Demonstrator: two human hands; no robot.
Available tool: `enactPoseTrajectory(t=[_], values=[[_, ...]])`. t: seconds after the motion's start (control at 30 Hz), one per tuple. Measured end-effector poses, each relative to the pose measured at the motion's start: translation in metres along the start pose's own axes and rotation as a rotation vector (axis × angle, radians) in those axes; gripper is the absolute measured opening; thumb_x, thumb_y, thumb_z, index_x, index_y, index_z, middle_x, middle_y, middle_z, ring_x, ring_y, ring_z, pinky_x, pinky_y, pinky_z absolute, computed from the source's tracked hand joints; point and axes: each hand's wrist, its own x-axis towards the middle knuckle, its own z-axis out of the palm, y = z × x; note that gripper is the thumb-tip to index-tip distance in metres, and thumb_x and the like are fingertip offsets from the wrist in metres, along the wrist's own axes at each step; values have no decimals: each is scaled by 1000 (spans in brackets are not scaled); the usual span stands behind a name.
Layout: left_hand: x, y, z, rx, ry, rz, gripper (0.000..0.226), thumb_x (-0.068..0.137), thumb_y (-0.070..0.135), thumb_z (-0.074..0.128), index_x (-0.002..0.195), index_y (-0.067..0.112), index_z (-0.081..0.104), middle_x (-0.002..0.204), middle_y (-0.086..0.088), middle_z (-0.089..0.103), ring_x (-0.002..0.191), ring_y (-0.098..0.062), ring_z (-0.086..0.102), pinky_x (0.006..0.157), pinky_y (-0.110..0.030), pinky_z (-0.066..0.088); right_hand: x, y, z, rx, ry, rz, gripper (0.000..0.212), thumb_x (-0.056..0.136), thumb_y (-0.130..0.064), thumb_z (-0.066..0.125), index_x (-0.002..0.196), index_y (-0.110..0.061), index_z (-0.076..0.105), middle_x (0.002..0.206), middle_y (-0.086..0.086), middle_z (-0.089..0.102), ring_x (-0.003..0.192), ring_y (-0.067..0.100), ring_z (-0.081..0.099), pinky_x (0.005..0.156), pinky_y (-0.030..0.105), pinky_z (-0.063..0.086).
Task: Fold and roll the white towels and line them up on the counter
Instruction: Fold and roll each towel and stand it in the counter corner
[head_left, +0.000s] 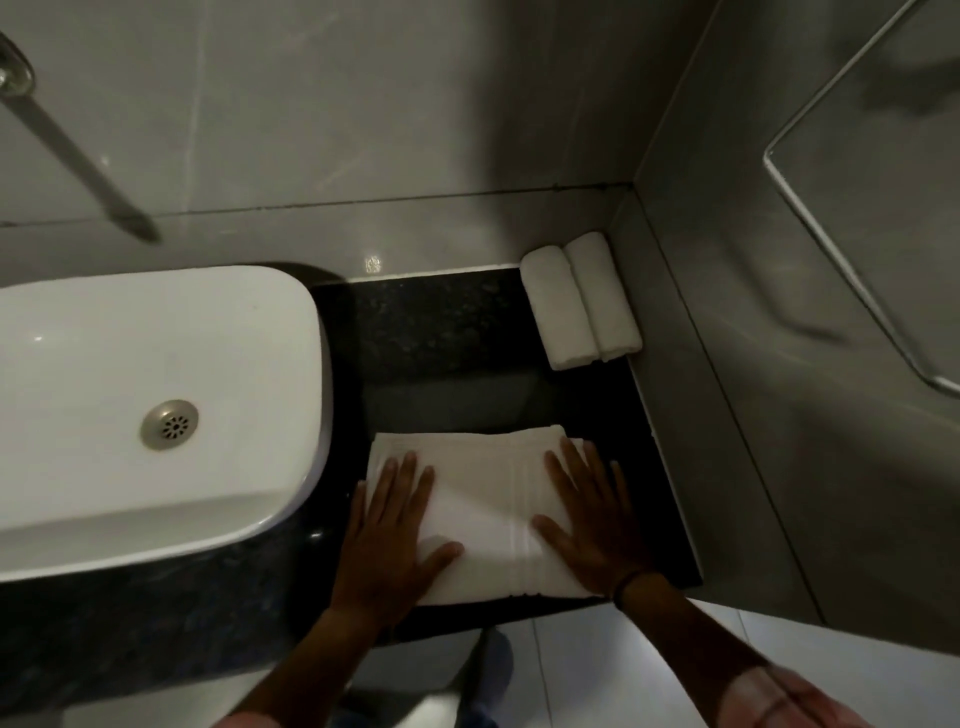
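Note:
A folded white towel lies flat on the black counter, near its front edge. My left hand rests palm down on the towel's left end, fingers spread. My right hand presses flat on the right end, also with fingers apart. Two rolled white towels lie side by side at the back right corner of the counter, touching each other and close to the right wall.
A white basin with a metal drain fills the counter's left side. Grey tiled walls close the back and right. A glass shelf juts from the right wall. The pale floor shows below the counter's front edge.

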Motion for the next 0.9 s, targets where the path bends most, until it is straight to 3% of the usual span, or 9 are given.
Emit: enactPoseTrajectory(t=[0.13,0.23,0.37,0.43,0.53,0.63,0.73,0.8,0.9], values=[[29,-4,-18,117,92,51,96,81,84,51,159,31,31,168,-7,25,153,-34,23,123,-61,6,-21,-10,1,-52,-22,135,87,94,-80,22,165,-33,5,174,1,-10,159,34,-5,123,61,-1],[62,12,-44,168,216,-33,59,78,60,73,130,33,59,130,-5,57,116,-33,52,98,-54,34,-67,-27,9,-19,5,152,85,88,-86,35,160,-40,29,170,9,24,157,38,15,122,65,7],[55,50,-53,176,265,123,13,87,35,69,95,26,65,95,-4,63,85,-31,60,76,-43,45,-106,-45,23,-34,-23,40,114,66,-99,47,158,-33,40,165,6,36,150,41,30,116,68,16],[13,54,-39,95,169,185,33,96,57,52,96,29,67,100,0,63,90,-26,60,79,-43,46,-107,-43,19,-72,-7,-39,116,61,-96,53,156,-30,44,168,7,32,152,41,27,115,68,16],[-59,44,-11,13,-30,216,83,74,92,43,129,32,61,134,5,57,124,-23,52,103,-47,35,-103,-34,15,-100,29,-124,110,60,-88,60,153,-31,48,170,7,27,156,40,18,118,66,8],[-90,32,6,135,-180,223,113,55,74,71,152,24,43,162,1,39,145,-28,39,115,-50,22,-106,-23,22,-146,41,-233,99,62,-66,78,150,-31,50,172,1,20,158,36,11,121,65,4],[-90,32,7,75,-102,209,81,69,45,77,144,23,56,160,0,42,137,-31,54,112,-51,31,-109,-10,29,-138,197,-356,53,81,-30,76,132,-31,64,167,-6,34,154,31,29,121,63,11],[-87,28,5,27,1,257,56,79,36,63,134,25,65,151,1,55,129,-30,62,110,-49,38,-107,-5,27,-124,303,-402,27,87,-27,64,113,-32,70,152,-11,55,145,28,46,121,57,14],[-83,17,-6,-88,28,289,43,78,37,68,121,35,72,135,12,67,120,-22,65,99,-43,53,-101,-6,15,60,281,-295,26,81,-27,67,105,-34,69,129,-11,70,128,26,59,115,47,32]])
